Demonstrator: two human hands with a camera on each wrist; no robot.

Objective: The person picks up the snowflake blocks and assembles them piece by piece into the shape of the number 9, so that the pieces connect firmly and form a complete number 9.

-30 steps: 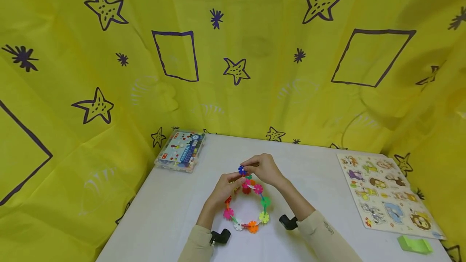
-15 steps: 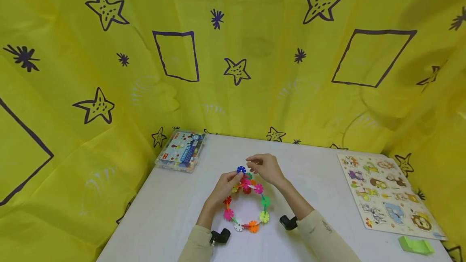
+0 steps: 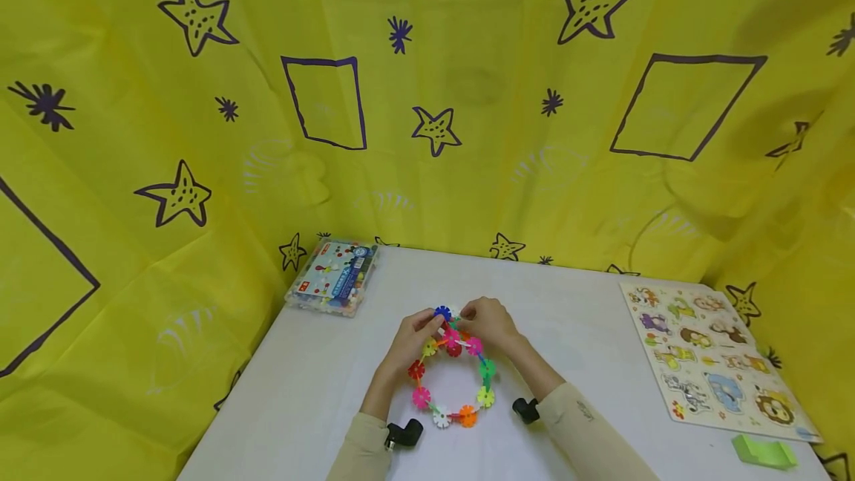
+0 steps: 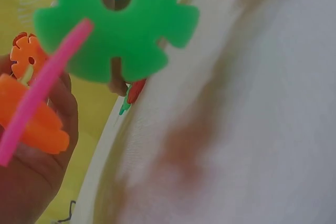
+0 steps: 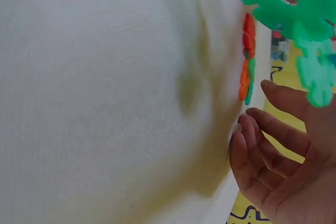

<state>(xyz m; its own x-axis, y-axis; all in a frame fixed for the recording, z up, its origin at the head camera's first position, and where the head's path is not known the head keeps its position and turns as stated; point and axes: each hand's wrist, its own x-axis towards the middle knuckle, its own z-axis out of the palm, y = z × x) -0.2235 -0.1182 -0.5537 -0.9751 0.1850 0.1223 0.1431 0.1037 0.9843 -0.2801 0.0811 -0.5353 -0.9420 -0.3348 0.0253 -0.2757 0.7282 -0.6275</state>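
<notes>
In the head view, several notched plastic snowflake discs join into a ring, with a pink disc (image 3: 421, 397) at its left side and an orange disc (image 3: 468, 416) at the bottom. The left hand (image 3: 404, 346) pinches a blue disc (image 3: 443, 313) at the ring's far end. Close beside it on the right is the right hand (image 3: 492, 325), its bent fingers near a small green disc (image 3: 456, 323). The right wrist view shows that hand's thumb (image 5: 287, 97) apart from the fingers. A green disc (image 4: 142, 30) fills the top of the left wrist view, partly covering the left hand.
A lidded clear box (image 3: 332, 277) of small coloured pieces stands at the back left of the white table (image 3: 568, 303). An animal puzzle board (image 3: 711, 362) lies on the right, with a light green block (image 3: 764, 451) below it. A yellow patterned curtain (image 3: 494, 191) surrounds the table.
The right hand has let go of the blue disc, drawn back to the right, then come down beside the green disc. The left hand keeps the blue disc; the ring has shifted slightly.
</notes>
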